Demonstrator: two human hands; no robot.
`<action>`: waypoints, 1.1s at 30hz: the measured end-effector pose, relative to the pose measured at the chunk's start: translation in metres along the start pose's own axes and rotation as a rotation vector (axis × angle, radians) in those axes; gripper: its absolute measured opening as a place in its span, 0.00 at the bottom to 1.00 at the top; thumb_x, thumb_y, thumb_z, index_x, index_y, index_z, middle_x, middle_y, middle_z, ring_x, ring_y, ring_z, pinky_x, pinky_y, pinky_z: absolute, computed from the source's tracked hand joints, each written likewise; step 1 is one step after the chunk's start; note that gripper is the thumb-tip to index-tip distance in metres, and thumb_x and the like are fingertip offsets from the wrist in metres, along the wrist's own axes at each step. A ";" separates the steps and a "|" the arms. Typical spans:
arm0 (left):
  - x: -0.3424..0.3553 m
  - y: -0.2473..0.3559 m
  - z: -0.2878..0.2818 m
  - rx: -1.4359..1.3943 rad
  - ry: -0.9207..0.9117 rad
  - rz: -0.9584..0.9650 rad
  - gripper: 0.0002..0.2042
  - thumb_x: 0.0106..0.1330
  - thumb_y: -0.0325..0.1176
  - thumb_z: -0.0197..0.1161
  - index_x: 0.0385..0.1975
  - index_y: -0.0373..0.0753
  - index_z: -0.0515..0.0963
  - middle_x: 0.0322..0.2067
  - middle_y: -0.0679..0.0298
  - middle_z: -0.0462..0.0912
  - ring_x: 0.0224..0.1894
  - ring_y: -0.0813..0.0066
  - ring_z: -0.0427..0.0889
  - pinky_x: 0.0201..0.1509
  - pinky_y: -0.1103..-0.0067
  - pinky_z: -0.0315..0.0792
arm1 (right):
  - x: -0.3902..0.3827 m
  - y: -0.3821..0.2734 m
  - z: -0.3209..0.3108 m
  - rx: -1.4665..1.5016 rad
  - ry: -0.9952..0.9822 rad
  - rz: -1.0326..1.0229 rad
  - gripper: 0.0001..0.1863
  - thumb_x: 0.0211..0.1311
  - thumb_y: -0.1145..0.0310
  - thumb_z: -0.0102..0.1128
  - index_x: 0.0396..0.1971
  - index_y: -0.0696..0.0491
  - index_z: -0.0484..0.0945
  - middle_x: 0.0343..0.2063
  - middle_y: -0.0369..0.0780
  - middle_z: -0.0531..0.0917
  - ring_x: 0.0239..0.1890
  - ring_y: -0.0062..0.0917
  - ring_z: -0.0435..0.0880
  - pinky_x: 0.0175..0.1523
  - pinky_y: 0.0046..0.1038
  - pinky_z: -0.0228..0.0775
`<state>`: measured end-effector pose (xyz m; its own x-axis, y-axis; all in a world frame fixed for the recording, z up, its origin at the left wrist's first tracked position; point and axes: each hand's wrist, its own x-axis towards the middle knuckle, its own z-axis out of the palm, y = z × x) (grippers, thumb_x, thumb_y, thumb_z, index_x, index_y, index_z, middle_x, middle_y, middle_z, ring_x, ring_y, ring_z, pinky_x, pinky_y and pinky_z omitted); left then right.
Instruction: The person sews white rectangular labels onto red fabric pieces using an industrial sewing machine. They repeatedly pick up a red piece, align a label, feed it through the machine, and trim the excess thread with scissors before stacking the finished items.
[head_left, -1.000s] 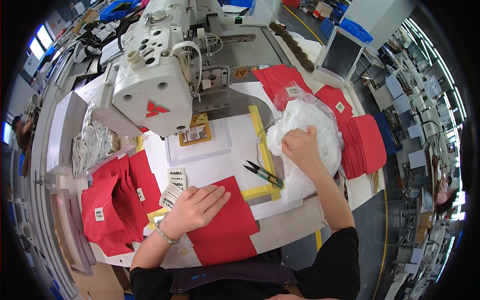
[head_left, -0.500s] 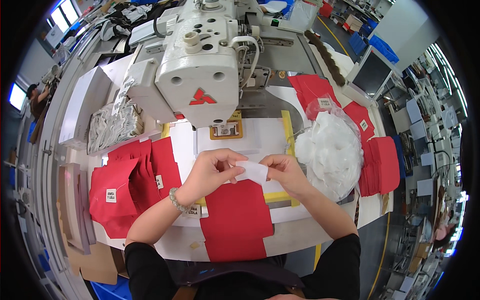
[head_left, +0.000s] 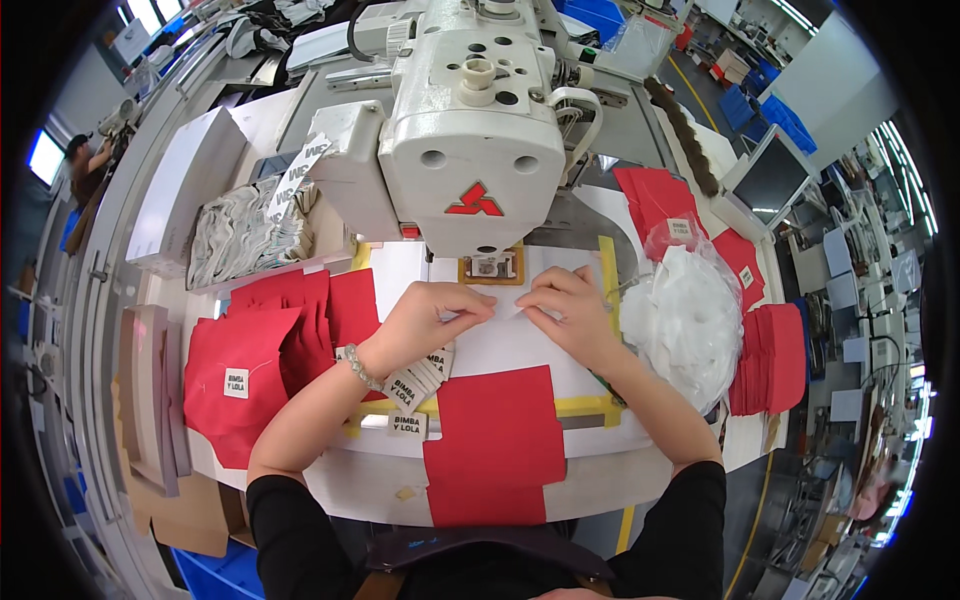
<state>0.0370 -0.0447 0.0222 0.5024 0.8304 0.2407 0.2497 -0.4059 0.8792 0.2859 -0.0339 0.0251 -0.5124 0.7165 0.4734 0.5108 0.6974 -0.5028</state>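
Below the white sewing machine head (head_left: 470, 150), my left hand (head_left: 445, 310) and right hand (head_left: 560, 305) pinch a small, thin white piece (head_left: 505, 310) at either end, just in front of an amber frame (head_left: 465, 270) with a metal centre. A red fabric piece (head_left: 495, 450) lies below them. Square printed labels (head_left: 415, 385) lie beside my left wrist. A clear bag of soft white pieces (head_left: 680, 330) sits right of my right hand.
Red piece stacks lie left (head_left: 235, 420) and right (head_left: 765, 360). A carton of folded strips (head_left: 240, 240), long white box (head_left: 175, 190), screen (head_left: 770, 180) and brown fuzzy strip (head_left: 680, 135) surround the workspace. Another person (head_left: 85, 170) works far left.
My hands came together from the red fabric and the bag, took hold of the white piece and moved it up toward the amber frame. The view has shifted.
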 end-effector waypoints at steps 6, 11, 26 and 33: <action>-0.007 -0.012 -0.003 0.475 -0.222 0.196 0.17 0.63 0.36 0.65 0.50 0.37 0.79 0.54 0.58 0.80 0.49 0.62 0.83 0.56 0.74 0.77 | -0.002 0.019 0.016 -0.305 -0.051 -0.133 0.07 0.51 0.70 0.67 0.30 0.42 0.84 0.29 0.29 0.73 0.33 0.20 0.74 0.42 0.29 0.56; -0.016 -0.020 0.005 0.649 -0.250 0.223 0.29 0.64 0.45 0.63 0.62 0.38 0.69 0.64 0.55 0.69 0.62 0.59 0.73 0.69 0.69 0.65 | -0.005 0.008 0.006 -0.429 -0.138 -0.064 0.12 0.53 0.63 0.67 0.39 0.39 0.84 0.34 0.31 0.72 0.38 0.23 0.73 0.43 0.31 0.55; -0.014 -0.022 0.008 0.828 -0.214 0.029 0.39 0.65 0.62 0.55 0.69 0.41 0.60 0.64 0.39 0.61 0.73 0.44 0.50 0.75 0.59 0.47 | -0.008 0.019 0.009 -0.538 -0.190 -0.010 0.12 0.58 0.59 0.62 0.43 0.40 0.81 0.40 0.36 0.72 0.43 0.29 0.71 0.45 0.35 0.56; -0.020 -0.016 0.006 0.863 -0.243 0.057 0.44 0.62 0.66 0.54 0.69 0.36 0.58 0.65 0.43 0.63 0.72 0.49 0.56 0.74 0.60 0.49 | -0.009 0.011 0.002 -0.560 -0.185 -0.024 0.17 0.57 0.57 0.64 0.48 0.38 0.80 0.40 0.37 0.73 0.42 0.30 0.72 0.43 0.35 0.56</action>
<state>0.0281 -0.0569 0.0011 0.6699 0.7363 0.0953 0.7048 -0.6710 0.2302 0.2946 -0.0326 0.0133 -0.6146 0.7207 0.3207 0.7583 0.6518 -0.0114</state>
